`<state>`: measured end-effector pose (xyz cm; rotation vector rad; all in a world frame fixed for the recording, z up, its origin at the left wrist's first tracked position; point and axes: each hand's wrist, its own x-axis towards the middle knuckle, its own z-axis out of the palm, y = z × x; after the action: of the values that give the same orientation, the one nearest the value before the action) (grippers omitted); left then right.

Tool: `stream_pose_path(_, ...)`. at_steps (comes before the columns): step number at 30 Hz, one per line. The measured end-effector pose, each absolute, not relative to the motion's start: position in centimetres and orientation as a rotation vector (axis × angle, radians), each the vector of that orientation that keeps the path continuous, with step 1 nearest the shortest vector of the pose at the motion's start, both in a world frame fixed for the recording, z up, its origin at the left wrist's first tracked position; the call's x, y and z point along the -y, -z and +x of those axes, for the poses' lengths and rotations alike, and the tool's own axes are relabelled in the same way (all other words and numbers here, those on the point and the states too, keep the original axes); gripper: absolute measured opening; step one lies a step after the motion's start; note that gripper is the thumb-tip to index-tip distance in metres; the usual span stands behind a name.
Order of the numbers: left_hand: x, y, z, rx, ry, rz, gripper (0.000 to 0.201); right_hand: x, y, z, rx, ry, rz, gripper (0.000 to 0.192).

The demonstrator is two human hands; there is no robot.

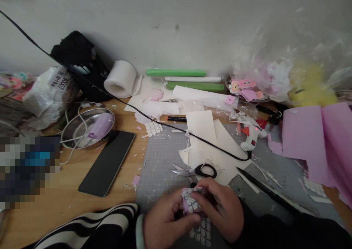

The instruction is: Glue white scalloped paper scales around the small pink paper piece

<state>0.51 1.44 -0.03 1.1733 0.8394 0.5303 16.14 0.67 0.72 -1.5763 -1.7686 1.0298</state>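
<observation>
We hold a small pink-and-white craft piece (189,201) between both hands, low over the grey cutting mat (162,161) on the desk (125,185). Our left hand (172,219) curls around its left side, thumb extended along the lower edge; our right hand (220,205) pinches its right side, fingers bent behind and thumb pressed on the white, dark-lined face. Just below our hands we see a strip of white outlined shapes (203,232). Beyond our fingers lie scissors (205,171) with black handles, blades apart and pointing left, by sheets of cream paper (201,128). To the right we have a white glue gun (252,136) with a red light, near a large pink sheet (302,131). To the left, a dark smartphone (107,164) lies below a metal bowl (74,135).
</observation>
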Motion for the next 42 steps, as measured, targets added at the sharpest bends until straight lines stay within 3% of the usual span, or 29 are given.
stream_pose_path(12,-1.83,0.01,0.71,-0.859,-0.621,0.805,0.03,-1.1,-0.52,16.52,1.218,-1.613,-1.383,0.025)
stream_pose_path(24,-1.91,-0.12,0.79,-0.876,-0.606,0.842,0.031,-0.99,-0.33,16.22,1.267,-1.554,-1.404,0.034)
stream_pose_path(32,-1.76,-0.11,0.73,-0.872,-0.575,0.823,0.036,-0.96,-0.69,16.4,1.244,-1.59,-1.359,0.018)
stream_pose_path(38,-1.86,-0.44,0.8,-0.88,-0.542,0.873,0.036,-0.94,-0.46,16.56,1.315,-1.546,-1.387,0.024)
stream_pose_path(42,-1.61,-0.53,0.77,-0.844,-0.465,0.923,0.03,-1.08,-0.52,16.66,1.416,-1.513,-1.462,0.016)
